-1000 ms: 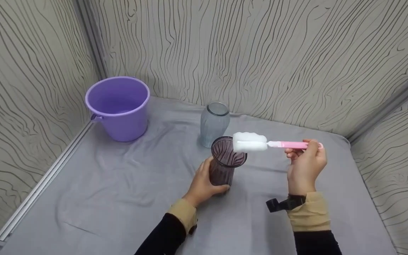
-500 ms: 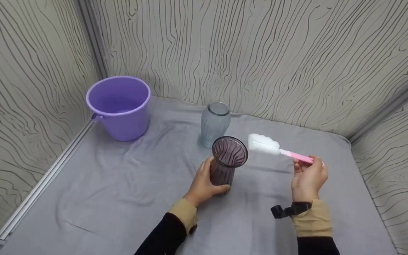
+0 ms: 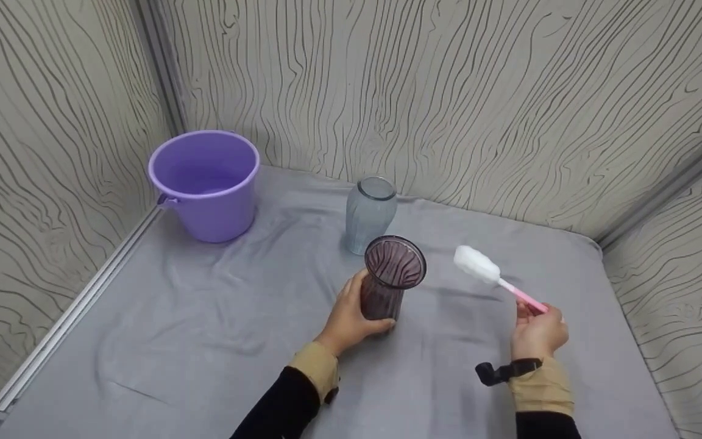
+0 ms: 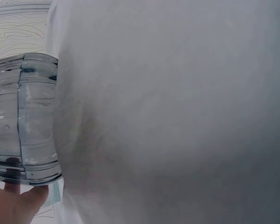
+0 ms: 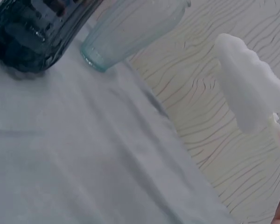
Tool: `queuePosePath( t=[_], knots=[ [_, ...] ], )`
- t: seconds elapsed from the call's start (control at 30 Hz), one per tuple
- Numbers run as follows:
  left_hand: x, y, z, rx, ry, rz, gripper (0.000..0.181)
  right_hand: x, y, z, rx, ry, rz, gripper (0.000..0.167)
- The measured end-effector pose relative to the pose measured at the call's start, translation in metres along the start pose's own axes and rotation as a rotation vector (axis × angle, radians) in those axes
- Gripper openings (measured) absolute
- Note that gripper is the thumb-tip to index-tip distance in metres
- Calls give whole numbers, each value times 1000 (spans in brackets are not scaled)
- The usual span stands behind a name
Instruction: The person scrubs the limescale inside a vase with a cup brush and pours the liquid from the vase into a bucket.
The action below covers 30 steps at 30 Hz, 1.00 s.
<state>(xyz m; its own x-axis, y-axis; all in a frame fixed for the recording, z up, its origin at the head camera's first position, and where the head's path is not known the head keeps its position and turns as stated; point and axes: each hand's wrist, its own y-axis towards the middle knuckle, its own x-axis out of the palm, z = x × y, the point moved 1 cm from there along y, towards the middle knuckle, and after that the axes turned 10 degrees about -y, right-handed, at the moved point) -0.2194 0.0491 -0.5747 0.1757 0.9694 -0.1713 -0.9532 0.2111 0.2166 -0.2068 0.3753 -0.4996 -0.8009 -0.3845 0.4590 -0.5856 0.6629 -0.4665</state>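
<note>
My left hand [image 3: 348,320] grips the lower body of a dark purple glass vase [image 3: 390,274], its flared mouth facing up towards me. In the left wrist view the vase [image 4: 25,121] appears at the left edge, with fingertips showing at its lower side. My right hand [image 3: 538,332] holds a sponge bottle brush [image 3: 512,289] by its pink handle. The brush's white sponge head [image 3: 476,264] points up and left, to the right of the vase and apart from it. The right wrist view shows that sponge head [image 5: 252,84] up close, with only a bit of the hand visible.
Behind the purple vase stands a pale blue glass vase [image 3: 370,213]. A purple bucket [image 3: 217,213] sits at the back left near the wall. Grey cloth [image 3: 205,341] covers the table, and patterned panels [image 3: 387,91] enclose its back and sides.
My right hand has moved down and slightly right, carrying the brush away from the vase mouth. The brush has tilted from level to slanting. My left hand and the vase stay put.
</note>
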Motion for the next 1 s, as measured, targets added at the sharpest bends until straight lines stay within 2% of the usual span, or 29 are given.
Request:
queuePosePath(
  t=[0.17,0.63,0.87,1.0],
  knots=[
    [1,0,-1,-15,6,-3,103,-6,11,-2,32,22,37,13],
    [3,1,-1,-26,12,6,105,-15,33,-1,207,205,8,17],
    [2,1,-1,-21,16,11,105,-20,38,5,253,191,36,26],
    [2,1,0,-35,13,5,104,-23,39,9,260,157,18,30]
  ],
)
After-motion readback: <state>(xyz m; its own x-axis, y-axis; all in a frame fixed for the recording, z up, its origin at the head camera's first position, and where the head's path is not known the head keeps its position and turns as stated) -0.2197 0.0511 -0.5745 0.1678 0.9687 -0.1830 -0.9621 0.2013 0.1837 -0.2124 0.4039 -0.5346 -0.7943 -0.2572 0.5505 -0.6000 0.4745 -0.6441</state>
